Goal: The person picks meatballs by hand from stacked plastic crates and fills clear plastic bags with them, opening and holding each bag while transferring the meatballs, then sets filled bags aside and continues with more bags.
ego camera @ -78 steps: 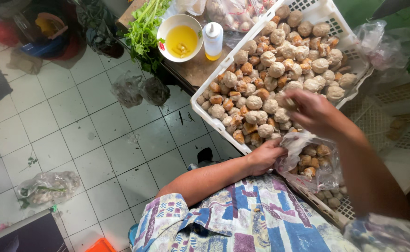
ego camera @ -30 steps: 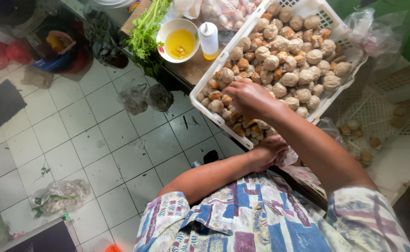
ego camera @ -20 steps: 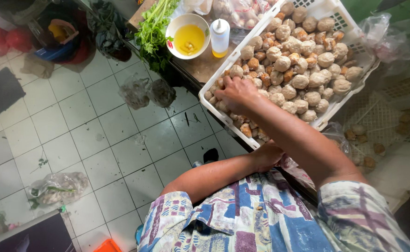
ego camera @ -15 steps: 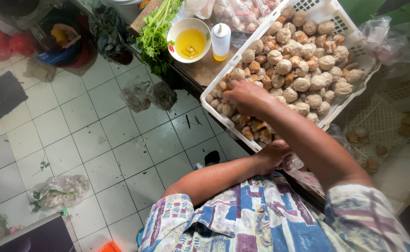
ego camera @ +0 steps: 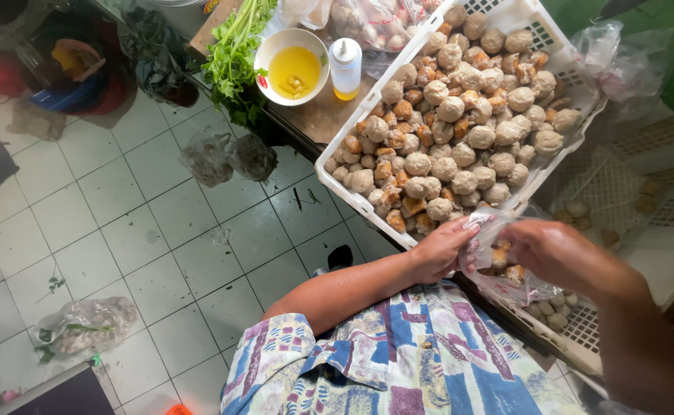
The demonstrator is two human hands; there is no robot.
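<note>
Far left, a clear plastic bag of green scraps [ego camera: 83,327] lies on the tiled floor [ego camera: 122,230], and two more crumpled clear bags [ego camera: 229,156] sit near the bench edge. On the bench [ego camera: 317,115]: a bunch of leafy greens [ego camera: 233,54], a white bowl [ego camera: 294,68] of yellow liquid, and just beside it a small white squeeze bottle [ego camera: 345,68] with a yellow bottom band; its label is too small to tell. Behind them sits a tied clear bag of pale balls [ego camera: 371,21]. The white slotted crate [ego camera: 506,19] holds a heap of grey-brown balls and orange-brown fried pieces [ego camera: 460,123], mostly full, so the bulk looks unbagged. The left hand [ego camera: 444,247] pinches the mouth of a small clear bag [ego camera: 506,265], fingers closed on the plastic. The right hand [ego camera: 556,253] grips the opposite side of the bag, thumb and fingers clamped on the film. The bag hangs just below the crate's near rim and holds only a few pieces, so filling seems early. Far right, loose clear bags [ego camera: 621,61] and a second white crate [ego camera: 582,334] with a few balls.
</note>
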